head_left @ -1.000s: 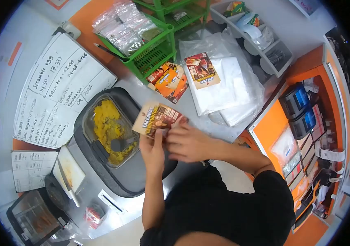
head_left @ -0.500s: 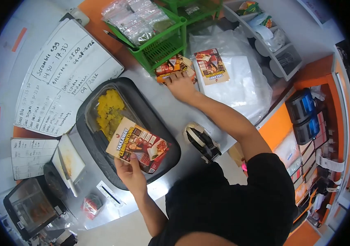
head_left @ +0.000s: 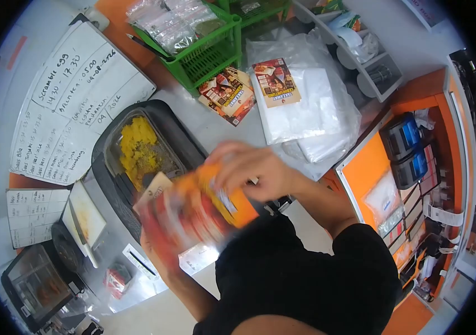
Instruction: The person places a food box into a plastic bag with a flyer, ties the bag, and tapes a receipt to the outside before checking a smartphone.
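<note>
A leaflet with an orange side [head_left: 241, 209], smeared by motion, is gripped in my right hand [head_left: 255, 170], whose fingers curl over its upper edge. Overlapping it is a red and tan takeaway leaflet [head_left: 157, 190], held from below by my left hand [head_left: 157, 245], which the leaflets largely hide. Both are over the near side of a black tub [head_left: 107, 167] with crumbly yellow food [head_left: 139, 137] under a clear cover. More takeaway leaflets [head_left: 227, 96] lie on the metal counter beyond my right hand.
A green basket [head_left: 210, 67] with plastic packets stands at the back. Another leaflet [head_left: 277, 82] lies on a pile of clear plastic bags [head_left: 321, 117]. To the left are a handwritten whiteboard [head_left: 54, 117], and a knife [head_left: 78, 226] on a cutting board [head_left: 95, 209].
My right hand has come back from the leaflets by the green basket, bringing an orange-sided one to the leaflet in my left hand. The held leaflets now blur with motion.
</note>
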Action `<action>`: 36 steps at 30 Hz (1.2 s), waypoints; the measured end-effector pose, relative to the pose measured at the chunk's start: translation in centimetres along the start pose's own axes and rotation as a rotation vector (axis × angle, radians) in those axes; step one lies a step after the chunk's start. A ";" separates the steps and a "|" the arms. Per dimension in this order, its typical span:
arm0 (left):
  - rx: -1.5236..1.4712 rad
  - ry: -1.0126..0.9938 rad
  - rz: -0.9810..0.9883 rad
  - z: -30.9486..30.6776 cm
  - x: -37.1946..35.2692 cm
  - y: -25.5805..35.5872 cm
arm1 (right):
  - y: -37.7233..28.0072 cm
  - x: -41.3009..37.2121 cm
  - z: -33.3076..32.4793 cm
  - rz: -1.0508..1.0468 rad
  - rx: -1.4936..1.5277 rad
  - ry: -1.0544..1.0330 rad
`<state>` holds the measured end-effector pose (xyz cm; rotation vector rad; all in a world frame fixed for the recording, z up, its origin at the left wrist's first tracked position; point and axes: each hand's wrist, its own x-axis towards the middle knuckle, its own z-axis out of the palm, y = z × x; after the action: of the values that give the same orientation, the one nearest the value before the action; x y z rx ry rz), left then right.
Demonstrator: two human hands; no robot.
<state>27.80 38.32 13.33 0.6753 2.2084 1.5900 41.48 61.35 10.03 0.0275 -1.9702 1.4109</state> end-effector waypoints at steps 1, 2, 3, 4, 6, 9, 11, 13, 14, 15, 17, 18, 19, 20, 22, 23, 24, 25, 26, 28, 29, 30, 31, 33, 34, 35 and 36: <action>-0.559 -0.168 -0.262 -3.5 -0.9 -7.7 | -0.3 0.0 0.6 -0.065 0.087 -0.136; -0.654 -0.261 -0.352 -3.3 -0.8 -6.4 | -0.5 -0.1 1.2 -0.131 0.174 -0.271; -0.748 -0.354 -0.443 -2.9 -0.7 -4.8 | -0.5 -0.4 2.1 -0.131 0.175 -0.271; -0.747 -0.354 -0.442 -2.3 -1.0 -4.2 | -0.1 -0.9 3.0 -0.098 0.096 -0.291; -0.629 -0.440 -0.554 -1.1 -1.8 -3.3 | 0.7 -1.6 3.9 -0.092 -0.030 -0.332; -0.225 -0.435 -0.441 -0.3 -2.6 -3.4 | 2.1 -1.3 2.7 0.152 0.001 -0.247; -0.273 -0.375 -0.483 0.0 -2.8 -3.4 | 7.7 -1.9 0.7 0.208 -0.297 -0.037; -0.370 -0.259 -0.349 0.0 -3.1 -4.3 | 11.4 -2.3 -1.2 0.484 -0.787 -0.061; -0.361 -0.238 -0.387 -0.6 -3.2 -4.6 | 12.6 -3.1 -1.4 0.475 -0.791 -0.063; -0.366 -0.230 -0.379 -0.8 -3.2 -4.6 | 13.8 -3.7 -1.6 0.390 -0.961 -0.084; -0.328 -0.177 -0.369 -1.3 -3.3 -4.5 | 15.4 -3.8 -1.3 0.292 -1.119 -0.109; -0.328 -0.167 -0.373 -1.4 -3.4 -4.6 | 16.2 -4.0 -1.2 0.278 -1.190 -0.140; -0.353 -0.138 -0.337 -1.3 -3.4 -4.6 | 16.1 -3.9 -1.1 0.265 -1.263 -0.171; -0.379 -0.111 -0.297 -1.2 -3.5 -4.8 | 16.0 -3.6 -1.2 0.263 -1.262 -0.176; -0.392 -0.107 -0.284 -0.8 -3.6 -5.2 | 15.6 -2.5 -1.5 0.320 -1.192 -0.199; -0.402 -0.105 -0.273 -0.7 -3.6 -5.3 | 15.4 -2.2 -1.4 0.316 -1.193 -0.200; -0.403 -0.100 -0.269 -0.7 -3.7 -5.1 | 15.4 -1.8 -1.2 0.293 -1.207 -0.175; -0.382 -0.116 -0.310 -0.8 -3.8 -4.8 | 15.4 -1.4 -1.0 0.270 -1.221 -0.149; -0.362 -0.133 -0.353 -0.9 -3.9 -4.6 | 15.7 -1.1 -0.9 0.265 -1.219 -0.150; -0.363 -0.129 -0.313 -0.7 -3.9 -4.9 | 16.5 -0.7 -1.1 0.253 -1.239 -0.118; -0.362 -0.129 -0.273 -0.7 -3.9 -5.0 | 16.8 -0.6 -1.0 0.256 -1.241 -0.117; -0.362 -0.134 -0.273 -0.8 -3.9 -4.8 | 17.1 -0.5 -0.9 0.297 -1.290 -0.097; -0.361 -0.127 -0.317 -1.0 -3.9 -4.5 | 17.3 -0.4 -0.9 0.338 -1.338 -0.078; -0.362 -0.115 -0.360 -1.2 -3.9 -4.5 | 17.6 -0.4 -0.9 0.362 -1.388 -0.036; -0.365 -0.107 -0.337 -1.3 -4.0 -4.6 | 17.7 -0.3 -0.9 0.384 -1.435 0.001; -0.367 -0.097 -0.314 -1.4 -4.0 -4.8 | 17.9 -0.2 -0.9 0.379 -1.433 -0.004; -0.369 -0.091 -0.316 -1.5 -4.1 -4.9 | 17.9 -0.1 -1.0 0.371 -1.339 0.015</action>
<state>29.52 33.61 9.13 0.2704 1.7806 1.6927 34.98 69.44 -4.60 -0.9630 -2.5883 0.0258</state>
